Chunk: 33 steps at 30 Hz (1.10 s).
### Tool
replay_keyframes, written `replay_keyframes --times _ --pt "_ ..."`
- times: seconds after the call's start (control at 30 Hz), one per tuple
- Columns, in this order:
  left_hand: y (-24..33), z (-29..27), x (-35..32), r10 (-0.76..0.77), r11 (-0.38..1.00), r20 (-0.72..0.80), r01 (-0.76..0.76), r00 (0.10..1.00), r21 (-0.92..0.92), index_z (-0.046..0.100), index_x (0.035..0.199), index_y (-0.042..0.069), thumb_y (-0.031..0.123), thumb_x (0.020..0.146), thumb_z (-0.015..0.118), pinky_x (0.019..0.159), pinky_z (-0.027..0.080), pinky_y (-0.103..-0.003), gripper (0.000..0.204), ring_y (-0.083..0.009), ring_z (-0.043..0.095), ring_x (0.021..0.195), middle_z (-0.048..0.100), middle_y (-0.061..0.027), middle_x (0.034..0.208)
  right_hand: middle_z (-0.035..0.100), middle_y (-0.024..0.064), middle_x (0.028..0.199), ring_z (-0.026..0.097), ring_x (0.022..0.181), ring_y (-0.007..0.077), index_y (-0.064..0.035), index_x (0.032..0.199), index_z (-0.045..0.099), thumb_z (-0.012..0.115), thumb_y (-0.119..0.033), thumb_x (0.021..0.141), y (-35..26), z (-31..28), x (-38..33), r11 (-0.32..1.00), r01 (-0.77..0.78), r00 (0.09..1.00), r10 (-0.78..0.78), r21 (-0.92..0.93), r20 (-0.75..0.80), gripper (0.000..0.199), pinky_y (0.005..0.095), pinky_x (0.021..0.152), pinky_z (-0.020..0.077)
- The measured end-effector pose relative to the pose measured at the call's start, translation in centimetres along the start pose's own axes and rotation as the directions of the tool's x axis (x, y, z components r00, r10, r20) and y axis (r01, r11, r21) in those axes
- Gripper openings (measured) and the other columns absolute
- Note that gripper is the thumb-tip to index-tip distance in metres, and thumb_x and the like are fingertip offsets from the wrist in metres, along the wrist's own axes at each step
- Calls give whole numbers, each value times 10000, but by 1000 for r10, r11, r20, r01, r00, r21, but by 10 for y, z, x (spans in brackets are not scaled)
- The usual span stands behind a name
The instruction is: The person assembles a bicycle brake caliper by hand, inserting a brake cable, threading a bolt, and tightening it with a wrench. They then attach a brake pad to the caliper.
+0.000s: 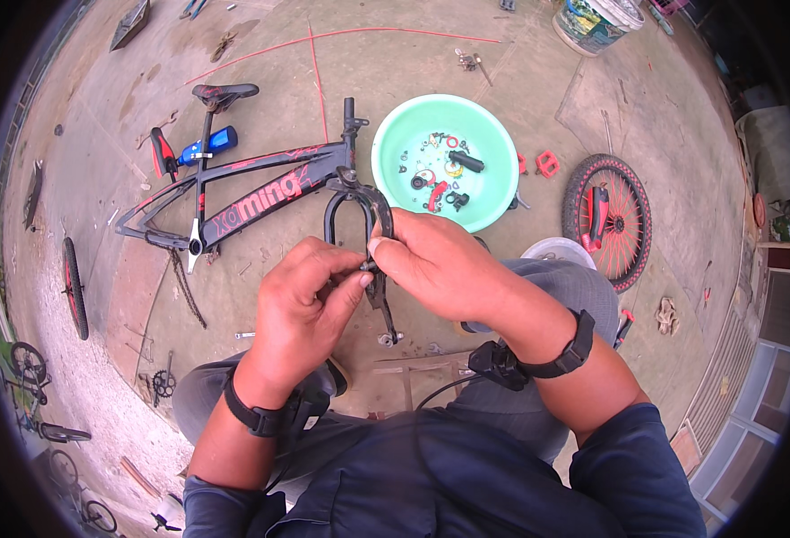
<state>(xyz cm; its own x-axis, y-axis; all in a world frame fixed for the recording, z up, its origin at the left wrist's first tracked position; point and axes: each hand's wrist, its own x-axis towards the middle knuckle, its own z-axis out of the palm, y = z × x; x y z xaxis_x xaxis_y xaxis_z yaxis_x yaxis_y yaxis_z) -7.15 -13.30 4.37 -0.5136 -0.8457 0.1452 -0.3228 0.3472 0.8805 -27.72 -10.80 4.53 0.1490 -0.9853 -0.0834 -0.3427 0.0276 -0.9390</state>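
A black bicycle frame (260,193) with red and pink lettering lies on its side on the ground. Its black fork (334,224) points toward me, between my knees. My right hand (431,264) is closed round the fork's right leg, thumb and forefinger near a small fitting there. The thumb and fingertips of my left hand (310,291) pinch a tiny part against that same spot; the fingers mostly hide it. Below both hands, the lower end of the fork leg (388,323) shows.
A mint-green basin (386,184) holds small bike parts. Right of it lie a red pedal (547,164) and a spoked wheel (574,193). A blue bottle (223,139), a chain (186,287), a crank with chainring (164,384) and a wrench (245,335) lie around the frame.
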Motion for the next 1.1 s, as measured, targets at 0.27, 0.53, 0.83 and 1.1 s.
replay_keyframes --times 0.27,0.53,0.83,1.1 --pt "5 -1 0 16 1000 17 -16 1000 26 724 1050 18 -65 862 756 656 507 -267 208 -142 625 762 639 -62 920 653 266 803 632 791 485 28 918 586 555 -198 986 0 0 0 1000 12 1000 -12 -9 -14 237 540 681 487" --pt "3 2 -2 -60 994 11 60 998 -90 736 1065 30 -41 854 788 645 513 -265 229 -128 643 757 659 -59 955 650 267 801 631 783 486 28 917 584 548 -200 987 0 0 -1 1000 11 1000 -11 6 -18 242 541 674 487" --pt "1 7 -5 -155 970 -34 145 987 -196 731 1046 30 -28 866 798 660 516 -252 201 -111 630 765 654 -50 946 648 250 807 622 784 484 10 925 582 544 -202 987 0 1 0 1000 -12 1000 12 24 -9 224 544 674 474" --pt "1 4 -3 -97 985 -13 94 995 -144 724 1031 27 -49 866 783 659 512 -245 191 -98 624 770 645 -41 953 648 254 821 616 790 488 11 928 579 543 -202 987 0 0 -2 1000 16 1000 -16 8 -20 224 543 680 476"
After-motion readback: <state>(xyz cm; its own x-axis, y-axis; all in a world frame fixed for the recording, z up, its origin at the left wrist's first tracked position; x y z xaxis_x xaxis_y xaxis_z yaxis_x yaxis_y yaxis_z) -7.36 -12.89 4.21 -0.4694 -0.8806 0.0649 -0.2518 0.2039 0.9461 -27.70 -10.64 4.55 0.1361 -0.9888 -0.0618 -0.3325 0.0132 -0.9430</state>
